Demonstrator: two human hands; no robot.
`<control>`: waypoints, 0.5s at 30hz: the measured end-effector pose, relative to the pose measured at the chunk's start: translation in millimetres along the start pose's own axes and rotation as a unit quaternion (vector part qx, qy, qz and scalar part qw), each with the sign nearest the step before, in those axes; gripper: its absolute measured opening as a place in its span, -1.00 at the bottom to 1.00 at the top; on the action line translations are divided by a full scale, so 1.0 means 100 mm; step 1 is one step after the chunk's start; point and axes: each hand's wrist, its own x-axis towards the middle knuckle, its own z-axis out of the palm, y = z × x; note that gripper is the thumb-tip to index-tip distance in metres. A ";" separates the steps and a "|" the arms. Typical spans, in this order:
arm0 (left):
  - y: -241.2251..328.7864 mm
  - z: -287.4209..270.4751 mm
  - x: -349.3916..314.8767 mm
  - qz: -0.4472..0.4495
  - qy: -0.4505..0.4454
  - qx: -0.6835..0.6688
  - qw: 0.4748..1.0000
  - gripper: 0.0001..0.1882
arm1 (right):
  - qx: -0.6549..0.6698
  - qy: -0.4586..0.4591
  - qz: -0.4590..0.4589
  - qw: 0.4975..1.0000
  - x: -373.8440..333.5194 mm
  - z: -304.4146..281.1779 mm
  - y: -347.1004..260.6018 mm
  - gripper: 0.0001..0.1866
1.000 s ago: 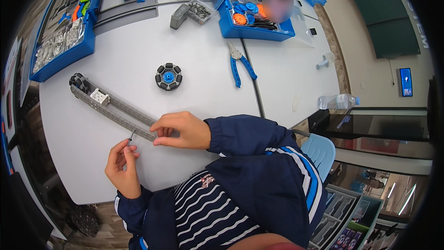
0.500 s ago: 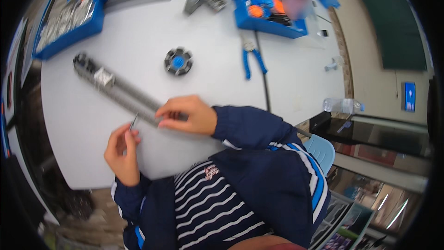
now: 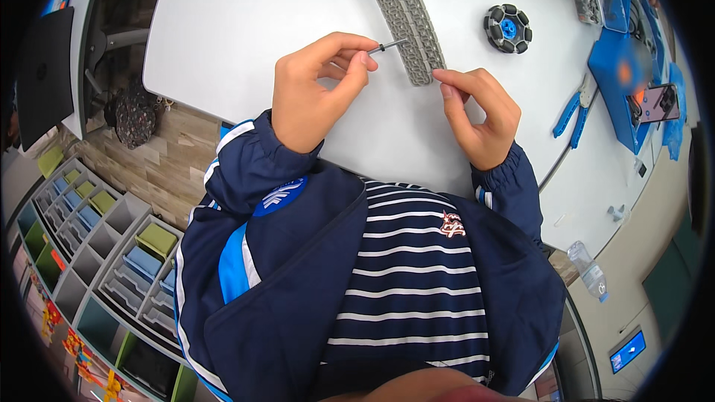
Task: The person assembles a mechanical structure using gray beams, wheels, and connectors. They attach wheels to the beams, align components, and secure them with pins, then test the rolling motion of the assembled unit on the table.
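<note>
My left hand is closed, with thumb and forefinger pinching a thin metal shaft that carries a small black collar. The shaft's free tip reaches the left edge of a grey beam covered in small holes, which lies on the table and runs out at the top of the view. At the beam's near end is my right hand, its fingers drawn together and the forefinger's tip at the beam's corner. Whether anything small sits between those fingers is hidden.
A black and grey wheel with a blue hub lies right of the beam. Farther right are blue-handled pliers, a blue bin and a phone. A plastic bottle is near the table's right edge. Drawer units stand lower left.
The view has turned, so the beam now points up and the wheel sits farther right. My left hand has brought the shaft against the beam's side; my right hand stays by the beam's near end.
</note>
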 end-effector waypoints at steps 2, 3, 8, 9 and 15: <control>0.01 0.00 0.00 0.001 -0.001 0.005 1.000 -0.82 | -0.008 -0.003 -0.006 1.000 0.00 0.00 0.00 -0.70; 0.01 0.00 0.00 -0.003 -0.001 0.006 1.000 -0.82 | -0.011 -0.004 -0.009 1.000 0.00 0.00 0.01 -0.69; 0.01 -0.01 0.00 -0.021 -0.017 0.013 1.000 -0.82 | 0.004 -0.025 0.002 1.000 -0.02 -0.01 0.02 -0.69; 0.01 -0.01 0.01 -0.020 -0.014 0.013 1.000 -0.82 | 0.008 -0.032 0.011 0.999 -0.02 -0.01 0.02 -0.70; 0.01 0.00 0.02 -0.018 -0.009 0.013 1.000 -0.82 | 0.008 -0.020 -0.003 1.000 0.01 0.01 0.04 -0.66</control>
